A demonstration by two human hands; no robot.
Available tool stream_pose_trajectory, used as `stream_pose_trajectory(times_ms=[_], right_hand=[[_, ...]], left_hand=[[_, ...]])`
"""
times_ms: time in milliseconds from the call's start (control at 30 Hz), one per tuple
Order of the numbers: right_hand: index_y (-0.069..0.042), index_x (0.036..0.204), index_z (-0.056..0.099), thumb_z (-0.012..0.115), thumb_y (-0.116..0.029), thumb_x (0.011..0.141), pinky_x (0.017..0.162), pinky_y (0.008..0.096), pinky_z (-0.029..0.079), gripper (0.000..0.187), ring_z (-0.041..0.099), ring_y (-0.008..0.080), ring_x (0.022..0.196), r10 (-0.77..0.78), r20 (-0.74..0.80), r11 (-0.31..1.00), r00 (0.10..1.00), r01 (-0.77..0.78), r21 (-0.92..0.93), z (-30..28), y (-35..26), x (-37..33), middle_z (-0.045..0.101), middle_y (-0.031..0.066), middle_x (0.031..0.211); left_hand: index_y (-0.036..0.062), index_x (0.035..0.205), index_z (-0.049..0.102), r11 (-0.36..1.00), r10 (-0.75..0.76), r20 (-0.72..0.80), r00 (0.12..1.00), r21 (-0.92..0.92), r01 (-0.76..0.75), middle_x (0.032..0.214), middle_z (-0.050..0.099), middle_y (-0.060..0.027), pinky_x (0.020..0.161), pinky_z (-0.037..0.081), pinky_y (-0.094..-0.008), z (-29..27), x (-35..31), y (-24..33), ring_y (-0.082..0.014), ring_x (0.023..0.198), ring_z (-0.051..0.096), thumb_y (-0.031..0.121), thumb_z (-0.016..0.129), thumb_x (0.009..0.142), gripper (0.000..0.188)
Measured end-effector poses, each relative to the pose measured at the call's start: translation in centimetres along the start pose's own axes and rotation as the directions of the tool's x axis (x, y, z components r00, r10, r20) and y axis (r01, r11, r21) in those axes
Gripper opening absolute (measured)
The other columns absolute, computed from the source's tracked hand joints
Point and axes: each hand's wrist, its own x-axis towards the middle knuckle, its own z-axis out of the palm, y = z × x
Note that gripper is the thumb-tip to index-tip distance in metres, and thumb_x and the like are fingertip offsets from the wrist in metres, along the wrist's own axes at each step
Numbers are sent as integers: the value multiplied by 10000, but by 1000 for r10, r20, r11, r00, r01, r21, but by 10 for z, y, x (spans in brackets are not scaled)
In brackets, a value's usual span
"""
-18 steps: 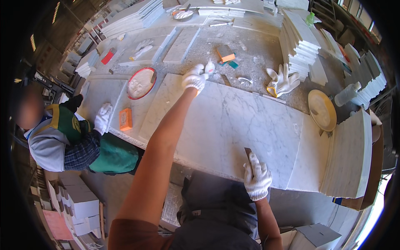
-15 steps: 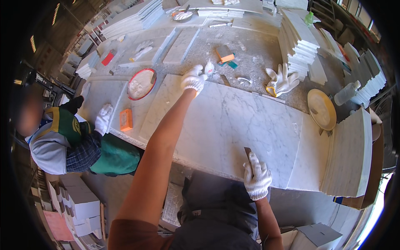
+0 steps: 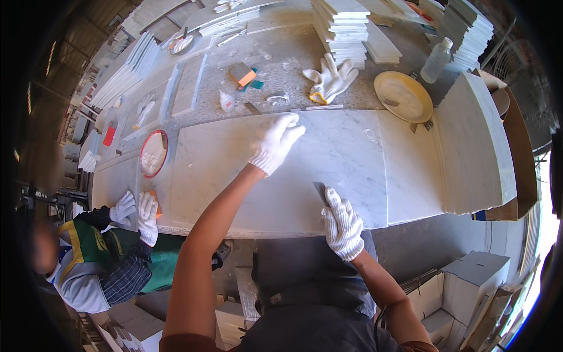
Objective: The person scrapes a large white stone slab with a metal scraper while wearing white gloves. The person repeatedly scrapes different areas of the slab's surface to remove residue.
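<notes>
A large white marble slab (image 3: 234,176) with grey veins lies before me on the work table. Over its far middle part is my left hand (image 3: 277,144) in a white knitted glove, slightly blurred, thumb and fingers apart with nothing seen between them. Near the slab's front edge my right hand (image 3: 342,226), gloved too, is closed around a scraper with a flat dark blade (image 3: 320,190) pointing away from me. Past the far edge stand a small white squeeze bottle (image 3: 227,102) and an orange-and-brown block (image 3: 243,74); a spare glove (image 3: 331,79) lies farther right.
A yellow bowl of white paste (image 3: 404,97) and a clear bottle (image 3: 437,60) stand at the right, beside upright slabs (image 3: 475,146). On the left is a red-rimmed bowl (image 3: 154,154). A co-worker's gloved hand (image 3: 147,217) touches an orange block (image 3: 156,202). Stacked tiles (image 3: 340,32) stand behind.
My left hand has drawn back from the squeeze bottle to over the slab. My view has turned rightward. The right hand still holds the scraper. The co-worker's hand has reached the orange block.
</notes>
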Motion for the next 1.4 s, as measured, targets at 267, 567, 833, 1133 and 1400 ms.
stream_pose_trajectory(times_ms=[267, 567, 833, 1133, 1400], right_hand=[[-9, 1747, 277, 529, -1, 1105, 718, 297, 596, 689, 678, 140, 802, 685, 43, 610, 727, -604, 513, -75, 12, -52, 676, 69, 1039], [11, 1460, 615, 587, -117, 1138, 743, 290, 587, 347, 652, 120, 851, 708, -127, 684, 694, -631, 366, -123, 51, -59, 648, 15, 1041], [-47, 1297, 685, 690, -290, 1126, 817, 300, 531, 297, 631, 147, 957, 797, 38, 343, 603, -503, 793, -143, 66, -48, 662, 18, 1120], [-40, 1384, 691, 676, -359, 1132, 733, 239, 410, 407, 533, 78, 865, 703, 81, 439, 707, -521, 732, -143, 98, -49, 648, -5, 1031], [-60, 1414, 682, 692, -337, 1127, 641, 178, 332, 399, 460, 32, 785, 781, 115, 360, 615, -591, 722, -139, 111, -43, 624, -42, 1011]], left_hand=[[120, 1543, 588, 854, 308, 275, 911, 343, -392, 1602, 564, -152, 1296, 301, -532, 131, 26, 62, -368, 1567, 424, 664, 750, 933, 833], [102, 1437, 658, 920, 277, 87, 957, 262, -290, 1458, 673, -126, 1270, 363, -524, 164, 78, 65, -352, 1450, 546, 534, 730, 979, 634], [118, 1504, 638, 668, 505, 453, 735, 335, -665, 1555, 629, -129, 1360, 262, -504, 147, 58, 53, -353, 1547, 483, 551, 639, 1050, 627], [132, 1672, 486, 760, 290, 395, 872, 459, -461, 1742, 451, -149, 1378, 141, -593, 178, 57, 81, -396, 1667, 303, 703, 551, 1035, 858], [115, 1633, 532, 807, 189, 39, 981, 563, -178, 1696, 511, -151, 1373, 179, -557, 200, 82, 64, -378, 1634, 367, 620, 557, 1056, 767]])
